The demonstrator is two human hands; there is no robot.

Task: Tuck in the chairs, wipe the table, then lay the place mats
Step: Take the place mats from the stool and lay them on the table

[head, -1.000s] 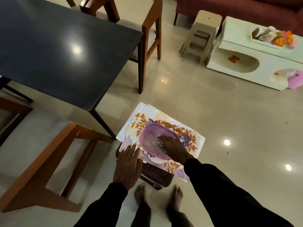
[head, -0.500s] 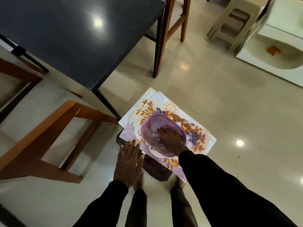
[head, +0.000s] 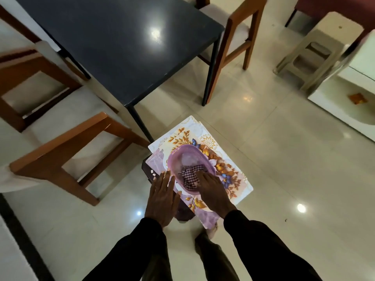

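Note:
A stack of floral place mats [head: 205, 138] lies on a small dark stool [head: 183, 211] just off the corner of the dark table [head: 113, 45]. On the mats stands a purple plastic basket [head: 178, 155] holding a checked cloth [head: 188, 175]. My right hand [head: 213, 193] reaches into the basket and its fingers lie on the cloth; I cannot tell whether they grip it. My left hand [head: 162, 199] lies flat with straight fingers at the left edge of the mats, beside the basket. A wooden chair [head: 67, 147] stands pulled out to the left.
Another wooden chair [head: 233, 37] is at the table's far right side and a third [head: 24, 74] at the far left. A beige plastic stool [head: 312, 55] and white furniture [head: 349, 106] stand to the right. My feet are on shiny tile floor under the stool.
My view has swung over the table corner. My right hand has slid back in the basket, uncovering the checked cloth. My left hand stays flat by the mats.

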